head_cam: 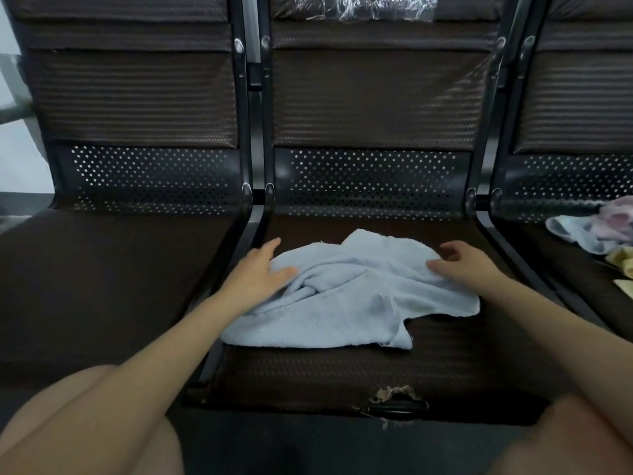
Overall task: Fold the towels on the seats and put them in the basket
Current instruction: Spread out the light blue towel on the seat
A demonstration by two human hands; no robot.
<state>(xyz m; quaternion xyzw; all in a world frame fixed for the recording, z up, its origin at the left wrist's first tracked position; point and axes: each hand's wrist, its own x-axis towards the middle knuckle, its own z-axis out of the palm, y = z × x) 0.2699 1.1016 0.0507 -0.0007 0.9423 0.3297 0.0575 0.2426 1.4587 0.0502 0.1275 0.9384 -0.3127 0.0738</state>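
A crumpled light blue towel (346,296) lies on the middle seat (342,375) of a dark bench. My left hand (260,272) rests on the towel's left edge with its fingers straight. At the towel's right back corner, my right hand (462,260) touches the cloth with relaxed, slightly bent fingers. Neither hand grips the towel. No basket is in view.
A heap of towels (596,231), pale blue, pink and yellow, lies on the right seat at the frame's edge. The left seat (102,286) is bare. Black metal frames separate the seats. The middle seat's front edge is torn (394,395). My knees show at the bottom corners.
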